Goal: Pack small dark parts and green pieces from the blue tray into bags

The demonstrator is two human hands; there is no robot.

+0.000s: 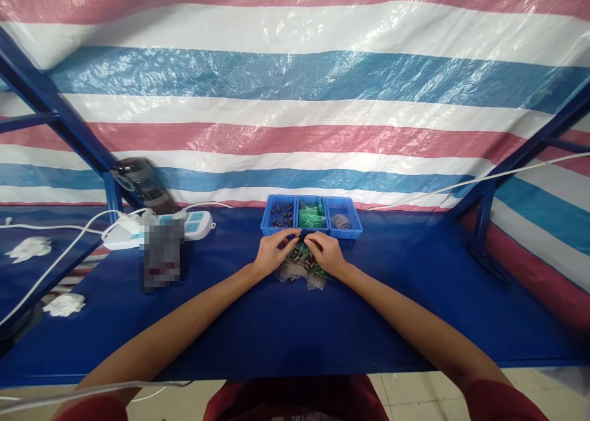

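Observation:
My left hand [273,252] and my right hand [328,253] meet over a mixed pile, with fingertips pinched close together. A tiny dark piece shows between them, too small to name. Under the hands lie small dark-and-brassy metal parts [299,256], clear plastic bits that look like little bags [294,270], and some green pieces [325,274]. Just beyond stand three joined blue bins. Several small metal parts sit in the left bin [266,225], green pieces [311,215] fill the middle one, and clear bits [340,220] rest in the right bin [356,219].
A white power strip [201,224] with plugs and cables stands at the back left, beside a dark blurred-out object [161,255]. Behind it leans a dark bottle-like container [146,184]. Crumpled white tissue [64,305] lies left. Blue frame posts [483,212] and striped sheeting [295,138] bound the table.

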